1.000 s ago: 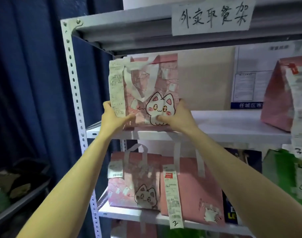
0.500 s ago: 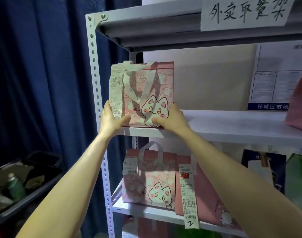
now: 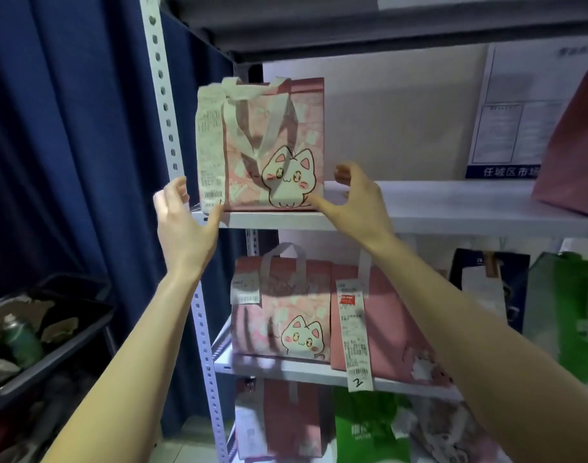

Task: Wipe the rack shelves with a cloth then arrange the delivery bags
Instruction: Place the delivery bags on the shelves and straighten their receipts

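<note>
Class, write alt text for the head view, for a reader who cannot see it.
A pink cat-print delivery bag stands upright at the left end of a rack shelf, with the person's open left hand and right hand at either side of its base. More pink bags sit on the shelf below.

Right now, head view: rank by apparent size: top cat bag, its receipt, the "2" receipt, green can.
1. top cat bag
2. its receipt and "2" receipt: look alike, not ranked
3. green can, partly hidden
</note>
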The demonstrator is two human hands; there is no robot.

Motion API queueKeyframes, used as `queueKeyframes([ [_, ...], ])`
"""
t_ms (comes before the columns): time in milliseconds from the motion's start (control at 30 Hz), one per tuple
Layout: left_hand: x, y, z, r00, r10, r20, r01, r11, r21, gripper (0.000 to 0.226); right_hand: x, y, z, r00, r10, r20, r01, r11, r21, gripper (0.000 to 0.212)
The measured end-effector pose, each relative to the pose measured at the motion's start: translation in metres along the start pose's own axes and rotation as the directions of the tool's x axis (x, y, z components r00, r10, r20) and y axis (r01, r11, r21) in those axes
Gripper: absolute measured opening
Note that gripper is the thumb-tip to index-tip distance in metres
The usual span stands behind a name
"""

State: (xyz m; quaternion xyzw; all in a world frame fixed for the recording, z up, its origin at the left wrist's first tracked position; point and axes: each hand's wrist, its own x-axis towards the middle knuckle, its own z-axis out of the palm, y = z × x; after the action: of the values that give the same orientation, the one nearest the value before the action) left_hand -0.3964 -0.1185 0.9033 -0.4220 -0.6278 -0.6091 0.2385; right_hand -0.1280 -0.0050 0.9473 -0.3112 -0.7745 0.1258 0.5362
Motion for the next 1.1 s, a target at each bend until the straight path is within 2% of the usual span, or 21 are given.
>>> queueKeyframes([
  [100,-0.037,-0.006,0.000,0.999,0.022,-0.024,-0.023,0.998,-0.063,0.043,-0.037,0.010,-0.016,0.992,-0.067,-0.110,0.073,0.996,0.053,0.052],
  [167,-0.062,-0.012,0.011,0.997,0.005,0.079,0.001,0.997,-0.081,0.035,-0.062,0.025,-0.024,0.990,-0.071,-0.122,0.084,0.992,0.098,0.037],
  [267,-0.100,-0.022,0.038,0.951,-0.034,0.306,0.058,0.996,-0.071,0.028,-0.100,0.060,-0.027,0.998,0.032,-0.045,-0.028,0.997,0.079,0.026],
  [333,-0.126,-0.025,0.061,0.892,-0.063,0.449,0.104,0.992,-0.069,0.023,-0.126,0.091,-0.025,0.990,0.140,-0.003,-0.139,0.990,0.025,0.023],
  [400,-0.154,-0.026,0.084,0.816,-0.081,0.573,0.157,0.984,-0.083,0.021,-0.154,0.122,-0.026,0.968,0.251,-0.029,-0.252,0.967,-0.037,0.026],
  [533,-0.204,-0.024,0.123,0.693,-0.127,0.710,0.254,0.964,-0.075,0.020,-0.205,0.176,-0.038,0.887,0.369,-0.277,-0.435,0.869,-0.235,0.040],
  [600,-0.222,-0.022,0.136,0.653,-0.139,0.744,0.279,0.958,-0.065,0.020,-0.222,0.196,-0.042,0.843,0.444,-0.304,-0.523,0.807,-0.273,0.051],
  [667,-0.235,-0.018,0.145,0.636,-0.150,0.757,0.285,0.957,-0.050,0.021,-0.232,0.213,-0.040,0.797,0.552,-0.245,-0.603,0.752,-0.268,0.054],
  [767,-0.247,-0.015,0.152,0.652,-0.166,0.740,0.261,0.965,-0.014,0.021,-0.239,0.233,-0.039,0.733,0.664,-0.147,-0.677,0.694,-0.243,0.032],
  [833,-0.251,-0.013,0.155,0.653,-0.162,0.740,0.246,0.969,-0.004,0.020,-0.238,0.242,-0.041,0.736,0.668,-0.112,-0.673,0.702,-0.233,0.010],
  [867,-0.253,-0.012,0.154,0.648,-0.165,0.743,0.247,0.969,0.000,0.020,-0.237,0.244,-0.043,0.744,0.661,-0.098,-0.665,0.715,-0.218,0.006],
  [967,-0.261,-0.009,0.149,0.645,-0.192,0.739,0.279,0.960,0.005,0.027,-0.237,0.246,-0.051,0.770,0.633,-0.083,-0.637,0.752,-0.169,0.016],
  [1100,-0.272,0.003,0.133,0.662,-0.211,0.720,0.302,0.953,0.002,0.041,-0.248,0.239,-0.068,0.782,0.621,-0.054,-0.622,0.773,-0.124,0.017],
])
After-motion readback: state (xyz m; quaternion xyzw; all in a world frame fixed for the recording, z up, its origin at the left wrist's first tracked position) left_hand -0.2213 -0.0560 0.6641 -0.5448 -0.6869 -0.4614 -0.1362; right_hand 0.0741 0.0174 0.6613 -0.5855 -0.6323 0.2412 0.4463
